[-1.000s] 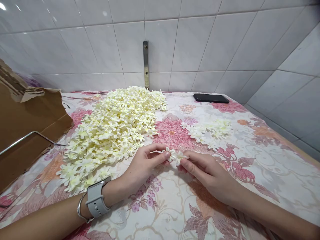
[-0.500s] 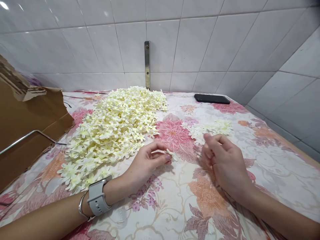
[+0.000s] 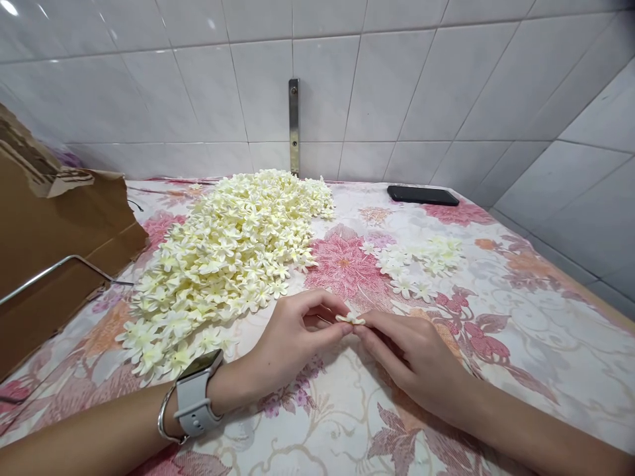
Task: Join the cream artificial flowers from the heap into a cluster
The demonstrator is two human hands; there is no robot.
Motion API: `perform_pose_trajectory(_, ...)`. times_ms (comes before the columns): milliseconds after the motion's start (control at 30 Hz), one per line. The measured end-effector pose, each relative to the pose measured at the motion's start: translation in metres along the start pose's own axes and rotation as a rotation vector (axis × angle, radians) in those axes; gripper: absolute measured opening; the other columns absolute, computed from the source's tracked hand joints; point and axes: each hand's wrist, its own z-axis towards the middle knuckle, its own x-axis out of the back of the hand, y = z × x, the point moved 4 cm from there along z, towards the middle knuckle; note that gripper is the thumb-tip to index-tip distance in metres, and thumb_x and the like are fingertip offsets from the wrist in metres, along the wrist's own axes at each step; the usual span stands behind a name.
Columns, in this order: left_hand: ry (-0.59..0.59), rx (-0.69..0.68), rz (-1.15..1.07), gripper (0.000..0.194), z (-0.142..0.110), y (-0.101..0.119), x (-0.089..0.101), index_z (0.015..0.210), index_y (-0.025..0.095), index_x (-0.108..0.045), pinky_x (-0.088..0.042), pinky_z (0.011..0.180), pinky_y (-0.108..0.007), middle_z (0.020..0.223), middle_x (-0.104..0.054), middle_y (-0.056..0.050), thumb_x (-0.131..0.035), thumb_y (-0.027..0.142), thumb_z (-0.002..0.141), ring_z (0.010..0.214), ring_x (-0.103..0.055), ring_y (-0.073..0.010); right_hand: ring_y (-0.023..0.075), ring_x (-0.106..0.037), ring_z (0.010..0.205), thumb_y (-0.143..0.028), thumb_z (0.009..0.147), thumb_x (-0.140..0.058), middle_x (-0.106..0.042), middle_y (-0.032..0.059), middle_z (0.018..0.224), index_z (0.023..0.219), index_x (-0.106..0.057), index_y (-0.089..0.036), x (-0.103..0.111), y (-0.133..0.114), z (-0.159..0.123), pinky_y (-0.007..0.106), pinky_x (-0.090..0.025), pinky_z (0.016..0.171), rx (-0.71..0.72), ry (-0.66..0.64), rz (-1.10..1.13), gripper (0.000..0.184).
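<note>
In the middle of the table, a small white artificial-looking flower (image 3: 351, 318) is pinched between the fingertips of both hands. My left hand (image 3: 292, 340), with a watch (image 3: 197, 390) and a silver bangle on its wrist, grips the flower's left side between thumb and fingers. From the right, my right hand (image 3: 417, 354) closes thumb and forefinger on its other edge. A big heap of pale yellow-white flowers (image 3: 238, 244) spreads beyond my left hand. Past my right hand lies a smaller cluster of similar flowers (image 3: 421, 261).
A floral tablecloth (image 3: 536, 337) covers the table. At the left stands a torn cardboard box (image 3: 74, 231) with a bent metal rod (image 3: 74, 258) before it. A black phone (image 3: 423, 195) lies near the tiled wall (image 3: 397, 86), where a metal strip (image 3: 294, 125) is fixed.
My right hand has moved left and nearer, from beside the small cluster to the flower in my left hand. It now touches that flower. My left hand has barely shifted.
</note>
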Motion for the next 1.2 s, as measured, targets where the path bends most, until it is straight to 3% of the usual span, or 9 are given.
perform_pose_trajectory(100, 0.005, 0.062, -0.095, 0.011, 0.002, -0.001, 0.0, 0.078, 0.017, -0.063, -0.047, 0.067, -0.024, 0.076, -0.063, 0.0, -0.069, 0.02, 0.07, 0.072, -0.06, -0.0143, 0.0092, -0.041, 0.04, -0.016, 0.087, -0.043, -0.043, -0.0056, 0.048, 0.059, -0.041, -0.021, 0.004, -0.001, 0.002, 0.021, -0.031, 0.042, 0.011, 0.045, -0.023, 0.029)
perform_pose_trajectory(267, -0.004, 0.145, -0.194, 0.008, 0.003, 0.001, -0.001, 0.074, 0.017, -0.063, -0.047, 0.069, -0.024, 0.073, -0.064, 0.001, -0.068, 0.016, 0.069, 0.073, -0.06, -0.0134, 0.0086, -0.044, 0.041, -0.017, 0.089, -0.045, -0.047, -0.0046, 0.048, 0.06, -0.045, -0.02, 0.008, -0.007, 0.002, 0.02, -0.034, 0.043, 0.065, 0.071, -0.005, 0.029)
perform_pose_trajectory(633, 0.026, 0.152, -0.175, 0.006, 0.004, 0.001, 0.0, 0.07, 0.017, -0.063, -0.046, 0.066, -0.024, 0.069, -0.063, 0.001, -0.069, 0.016, 0.068, 0.069, -0.059, -0.0134, 0.0088, -0.043, 0.041, -0.03, 0.093, -0.045, -0.049, -0.0035, 0.047, 0.057, -0.05, -0.019, 0.011, -0.009, 0.002, 0.021, -0.034, 0.042, 0.054, 0.098, 0.127, 0.037)
perform_pose_trajectory(733, 0.091, 0.173, -0.249, 0.009, 0.005, 0.0, 0.003, 0.068, 0.017, -0.061, -0.045, 0.064, -0.023, 0.065, -0.061, 0.003, -0.07, 0.016, 0.067, 0.065, -0.058, -0.0121, 0.009, -0.04, 0.04, -0.034, 0.091, -0.047, -0.047, -0.0041, 0.046, 0.056, -0.047, -0.02, 0.015, -0.002, 0.002, 0.022, -0.032, 0.039, -0.078, 0.171, 0.239, 0.037)
perform_pose_trajectory(833, 0.097, 0.174, -0.265, 0.009, 0.007, -0.001, 0.004, 0.068, 0.017, -0.061, -0.044, 0.064, -0.022, 0.066, -0.062, 0.003, -0.07, 0.014, 0.067, 0.066, -0.058, -0.0113, 0.0091, -0.031, 0.037, -0.037, 0.09, -0.047, -0.034, -0.0063, 0.043, 0.052, -0.035, -0.022, 0.023, 0.016, -0.001, 0.022, -0.028, 0.036, -0.376, 0.431, 0.44, 0.043)
perform_pose_trajectory(900, 0.084, 0.163, -0.248, 0.01, 0.007, -0.001, 0.003, 0.067, 0.017, -0.061, -0.045, 0.065, -0.022, 0.066, -0.062, 0.003, -0.07, 0.013, 0.066, 0.067, -0.058, -0.0109, 0.0097, -0.026, 0.037, -0.038, 0.092, -0.042, -0.026, -0.0072, 0.044, 0.053, -0.026, -0.024, 0.026, 0.024, -0.003, 0.023, -0.026, 0.034, -0.485, 0.551, 0.551, 0.044)
perform_pose_trajectory(967, 0.075, 0.141, -0.226, 0.01, 0.006, 0.0, 0.003, 0.068, 0.017, -0.061, -0.045, 0.065, -0.022, 0.068, -0.062, 0.003, -0.07, 0.014, 0.066, 0.067, -0.058, -0.0111, 0.0101, -0.028, 0.038, -0.036, 0.089, -0.044, -0.027, -0.0072, 0.046, 0.055, -0.026, -0.024, 0.023, 0.02, 0.0, 0.022, -0.027, 0.034, -0.435, 0.448, 0.54, 0.04)
perform_pose_trajectory(1100, 0.019, 0.065, -0.133, 0.008, 0.002, 0.003, 0.001, 0.076, 0.018, -0.063, -0.047, 0.068, -0.023, 0.075, -0.064, 0.001, -0.069, 0.018, 0.071, 0.072, -0.06, -0.0129, 0.0099, -0.038, 0.043, -0.025, 0.079, -0.055, -0.04, -0.0056, 0.051, 0.064, -0.044, -0.021, 0.006, -0.002, 0.002, 0.023, -0.031, 0.041, -0.158, 0.057, 0.194, 0.019)
perform_pose_trajectory(1200, -0.018, 0.001, -0.032, 0.006, 0.0, 0.004, 0.0, 0.076, 0.017, -0.062, -0.047, 0.068, -0.023, 0.075, -0.064, 0.001, -0.067, 0.021, 0.075, 0.073, -0.06, -0.0133, 0.0103, -0.042, 0.046, -0.015, 0.086, -0.041, -0.043, -0.003, 0.054, 0.063, -0.044, -0.019, 0.002, -0.009, 0.0, 0.023, -0.032, 0.045, -0.026, 0.044, 0.045, 0.023)
